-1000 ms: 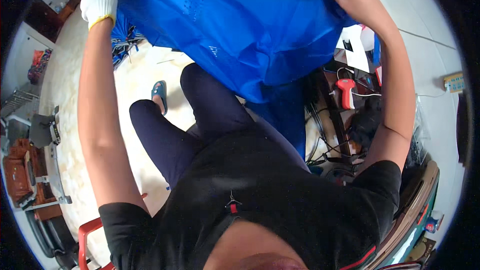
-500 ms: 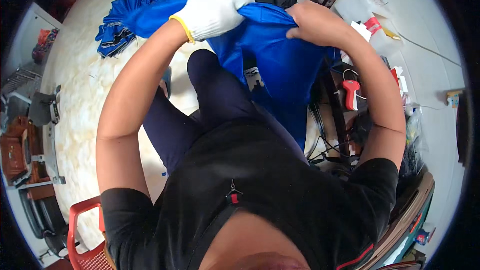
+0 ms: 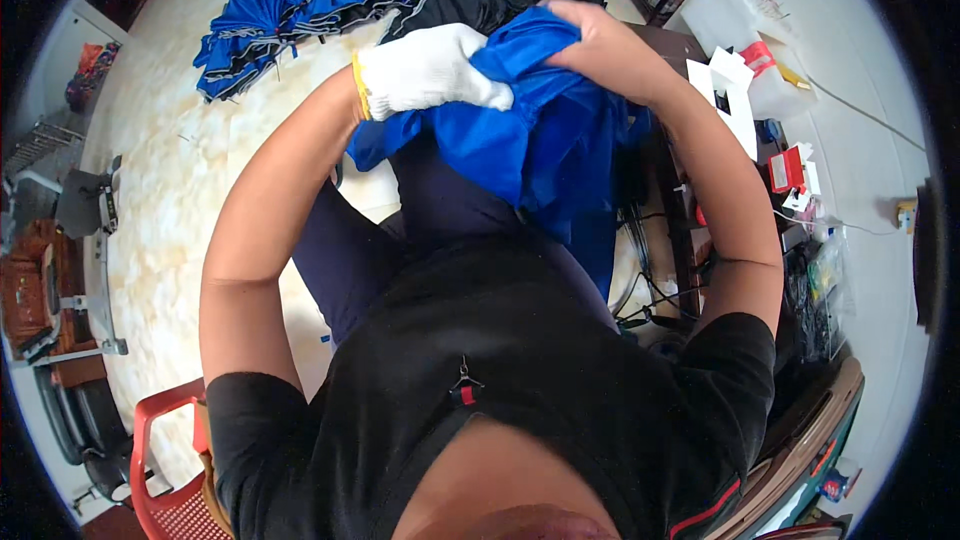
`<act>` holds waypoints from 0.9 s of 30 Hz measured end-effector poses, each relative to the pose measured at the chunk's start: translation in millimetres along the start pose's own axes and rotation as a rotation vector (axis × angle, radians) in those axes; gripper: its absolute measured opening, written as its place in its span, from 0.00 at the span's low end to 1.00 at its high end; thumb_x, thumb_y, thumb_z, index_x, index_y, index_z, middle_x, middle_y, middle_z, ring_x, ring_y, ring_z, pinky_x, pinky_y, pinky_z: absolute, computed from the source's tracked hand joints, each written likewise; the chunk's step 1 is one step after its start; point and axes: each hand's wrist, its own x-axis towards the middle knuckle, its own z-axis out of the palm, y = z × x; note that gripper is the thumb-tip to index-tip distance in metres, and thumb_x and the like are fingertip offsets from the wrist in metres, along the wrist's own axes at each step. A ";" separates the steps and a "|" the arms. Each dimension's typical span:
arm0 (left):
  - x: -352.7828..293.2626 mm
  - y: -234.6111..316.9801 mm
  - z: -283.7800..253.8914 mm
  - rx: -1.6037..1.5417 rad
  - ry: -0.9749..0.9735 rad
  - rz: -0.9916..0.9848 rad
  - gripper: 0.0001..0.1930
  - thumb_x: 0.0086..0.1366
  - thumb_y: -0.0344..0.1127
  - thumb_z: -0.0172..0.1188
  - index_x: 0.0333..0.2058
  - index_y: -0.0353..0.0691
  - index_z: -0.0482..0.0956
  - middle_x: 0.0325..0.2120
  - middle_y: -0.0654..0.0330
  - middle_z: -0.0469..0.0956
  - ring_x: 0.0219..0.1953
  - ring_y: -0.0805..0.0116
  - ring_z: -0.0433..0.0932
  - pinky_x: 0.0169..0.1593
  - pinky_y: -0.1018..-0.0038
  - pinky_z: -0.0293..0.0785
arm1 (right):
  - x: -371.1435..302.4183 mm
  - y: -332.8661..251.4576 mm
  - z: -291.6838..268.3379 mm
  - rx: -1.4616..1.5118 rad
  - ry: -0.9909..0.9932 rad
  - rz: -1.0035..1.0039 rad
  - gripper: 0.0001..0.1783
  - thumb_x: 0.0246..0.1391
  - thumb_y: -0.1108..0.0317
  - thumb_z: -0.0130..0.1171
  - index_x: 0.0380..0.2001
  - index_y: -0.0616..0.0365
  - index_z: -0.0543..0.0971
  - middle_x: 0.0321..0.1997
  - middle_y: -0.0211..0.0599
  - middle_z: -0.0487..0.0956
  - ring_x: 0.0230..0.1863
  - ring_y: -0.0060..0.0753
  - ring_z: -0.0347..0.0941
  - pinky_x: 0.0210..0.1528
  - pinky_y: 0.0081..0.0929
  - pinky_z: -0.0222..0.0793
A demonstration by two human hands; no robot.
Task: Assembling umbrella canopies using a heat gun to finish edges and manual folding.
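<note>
A smooth blue garment (image 3: 490, 152) is bunched up in front of me, its lower part hanging over my lap and down past my right thigh. My left hand (image 3: 430, 70), in a white knit glove with a yellow cuff, is closed on its gathered cloth. Bare, my right hand (image 3: 612, 48) grips a raised fold at the top, slightly farther away. The garment's exact cut cannot be made out in its folds. Beyond my hands, a fanned heap of blue garments (image 3: 300, 0) with black and white edges lies on the floor beside a black cloth pile (image 3: 495, 2).
To my right stands a dark table (image 3: 672, 180) with a white open box (image 3: 735, 105) and a red box (image 3: 786, 171). Cables (image 3: 640, 265) hang beneath it. Behind it is a translucent bin (image 3: 720, 10). A red plastic chair (image 3: 160, 440) is at lower left.
The blue cloth has been gathered nearer to me, and the part stretched out to the left has come in. My left hand moved down, and the black pile shows more.
</note>
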 end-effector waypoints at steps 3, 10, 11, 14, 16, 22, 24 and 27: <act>14.4 -37.5 17.4 -0.358 0.168 0.225 0.19 0.52 0.30 0.57 0.45 0.36 0.73 0.33 0.63 0.75 0.35 0.78 0.71 0.42 0.82 0.67 | -0.7 7.9 8.6 -0.204 -0.167 0.102 0.20 0.51 0.71 0.54 0.49 0.62 0.71 0.43 0.33 0.76 0.41 0.22 0.71 0.48 0.19 0.64; 38.2 -85.2 81.8 -0.783 0.421 0.228 0.17 0.51 0.23 0.52 0.42 0.35 0.73 0.32 0.62 0.75 0.33 0.78 0.71 0.40 0.82 0.68 | -6.1 73.4 85.9 0.383 0.129 0.114 0.24 0.49 0.65 0.58 0.50 0.63 0.70 0.42 0.36 0.77 0.40 0.26 0.74 0.46 0.23 0.68; 41.9 -89.5 92.4 -0.903 0.456 0.196 0.19 0.51 0.21 0.50 0.44 0.33 0.72 0.33 0.62 0.75 0.32 0.78 0.71 0.39 0.81 0.69 | -7.0 72.9 102.3 0.679 0.223 0.225 0.24 0.50 0.63 0.59 0.49 0.63 0.71 0.42 0.36 0.77 0.40 0.26 0.74 0.45 0.25 0.69; 38.7 -91.6 111.8 -0.862 0.527 0.052 0.20 0.50 0.19 0.48 0.45 0.32 0.71 0.35 0.60 0.76 0.32 0.77 0.72 0.38 0.79 0.70 | -4.4 75.7 144.6 1.023 0.341 0.494 0.21 0.51 0.61 0.59 0.46 0.61 0.74 0.40 0.36 0.77 0.38 0.27 0.74 0.43 0.26 0.70; 41.2 -100.6 119.8 -0.703 0.553 -0.058 0.20 0.50 0.19 0.49 0.45 0.33 0.71 0.35 0.58 0.76 0.33 0.76 0.73 0.39 0.78 0.71 | -7.0 95.3 167.9 1.066 0.367 0.657 0.18 0.52 0.60 0.58 0.43 0.60 0.76 0.39 0.36 0.78 0.36 0.27 0.74 0.42 0.25 0.70; 84.6 -136.2 136.1 -0.409 0.562 0.127 0.19 0.51 0.25 0.56 0.45 0.37 0.71 0.35 0.53 0.76 0.37 0.60 0.76 0.43 0.74 0.71 | -4.6 133.8 182.1 1.041 0.299 0.656 0.15 0.50 0.55 0.61 0.33 0.54 0.79 0.35 0.34 0.78 0.33 0.24 0.73 0.39 0.23 0.70; 104.5 -135.6 127.5 -0.350 0.534 0.112 0.20 0.51 0.27 0.58 0.45 0.39 0.71 0.36 0.52 0.76 0.37 0.55 0.76 0.43 0.73 0.71 | -2.4 155.3 170.6 0.975 0.268 0.692 0.14 0.50 0.56 0.61 0.30 0.55 0.79 0.32 0.32 0.77 0.31 0.24 0.72 0.38 0.22 0.69; 136.4 -133.7 103.4 0.125 0.433 0.344 0.25 0.48 0.32 0.63 0.47 0.41 0.69 0.38 0.53 0.74 0.39 0.53 0.75 0.47 0.71 0.70 | -10.9 208.5 145.3 0.532 0.150 0.729 0.12 0.49 0.60 0.60 0.24 0.58 0.77 0.25 0.32 0.76 0.28 0.26 0.72 0.35 0.24 0.69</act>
